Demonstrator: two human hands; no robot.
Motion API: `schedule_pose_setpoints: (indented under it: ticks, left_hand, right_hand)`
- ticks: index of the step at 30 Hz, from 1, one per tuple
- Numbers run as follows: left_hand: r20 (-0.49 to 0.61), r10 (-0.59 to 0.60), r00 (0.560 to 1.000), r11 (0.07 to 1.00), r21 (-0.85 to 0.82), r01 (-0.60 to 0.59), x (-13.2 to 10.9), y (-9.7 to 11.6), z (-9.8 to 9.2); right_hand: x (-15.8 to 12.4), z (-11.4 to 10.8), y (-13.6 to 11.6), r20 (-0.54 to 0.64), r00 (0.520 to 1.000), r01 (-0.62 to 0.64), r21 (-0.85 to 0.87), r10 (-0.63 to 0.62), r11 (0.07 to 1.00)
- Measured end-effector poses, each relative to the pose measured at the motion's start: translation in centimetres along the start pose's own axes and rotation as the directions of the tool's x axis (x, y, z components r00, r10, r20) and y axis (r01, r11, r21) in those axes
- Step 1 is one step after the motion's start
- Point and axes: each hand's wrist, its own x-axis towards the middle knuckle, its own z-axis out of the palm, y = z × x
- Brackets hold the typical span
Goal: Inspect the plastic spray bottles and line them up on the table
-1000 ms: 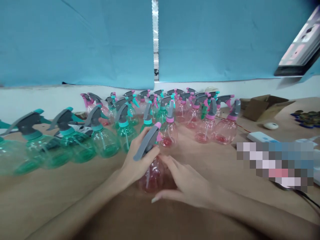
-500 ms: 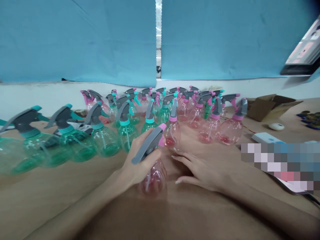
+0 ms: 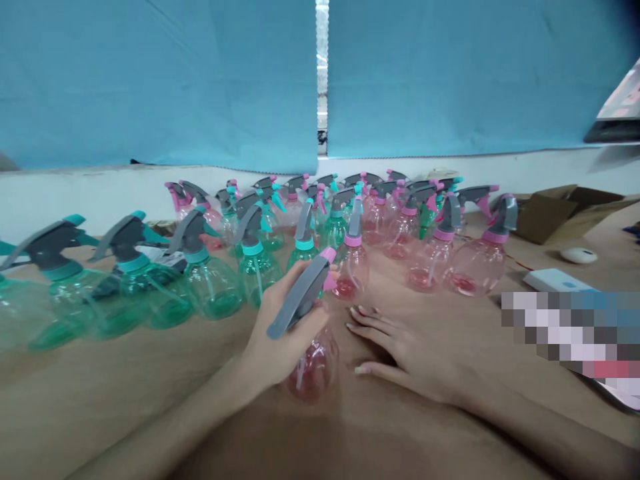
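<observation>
My left hand (image 3: pixel 285 327) is wrapped round the neck of a pink spray bottle (image 3: pixel 315 367), just under its grey and pink trigger head. The bottle stands upright in front of me, its neck hidden by my fingers. To its right, my right hand (image 3: pixel 400 347) lies palm down with the fingers stretched out, holding nothing. Just beyond the hands are a green spray bottle (image 3: pixel 304 245) and another pink spray bottle (image 3: pixel 351 267).
Several green spray bottles (image 3: pixel 213 287) run along the left; pink and green ones crowd the back. At right are an open cardboard box (image 3: pixel 545 217), a white mouse (image 3: pixel 579 256) and a pixelated device (image 3: pixel 575 333). Blue cloth (image 3: pixel 160 80) hangs behind the table (image 3: pixel 125 393).
The view has shifted slightly, so things on the right sit farther right. My left hand keeps its hold on the pink spray bottle; my right hand stays flat.
</observation>
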Motion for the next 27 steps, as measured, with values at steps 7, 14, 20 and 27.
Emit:
schedule_pose_setpoints:
  ticks: [7, 14, 20, 27]
  left_hand:
    - [-0.005, -0.008, 1.000, 1.000, -0.003, 0.008, 0.07, 0.17, -0.09]
    - [0.006, 0.009, 1.000, 1.000, 0.008, -0.009, 0.02, 0.03, -0.02]
    - [-0.011, 0.005, 1.000, 1.000, 0.010, -0.004, -0.12, -0.15, 0.06]
    - [-0.020, 0.017, 1.000, 1.000, 0.010, -0.017, -0.17, 0.03, 0.10]
  right_hand:
    - [0.09, -0.36, -0.41, 0.018, 1.000, -0.019, -0.009, 0.019, 1.000]
    - [0.07, -0.26, -0.29, 0.008, 1.000, -0.014, 0.002, 0.014, 1.000]
    - [0.15, -0.42, -0.35, 0.053, 0.998, -0.033, 0.010, 0.032, 0.999]
    - [0.21, -0.52, -0.34, 0.059, 0.998, -0.036, 0.006, 0.036, 0.999]
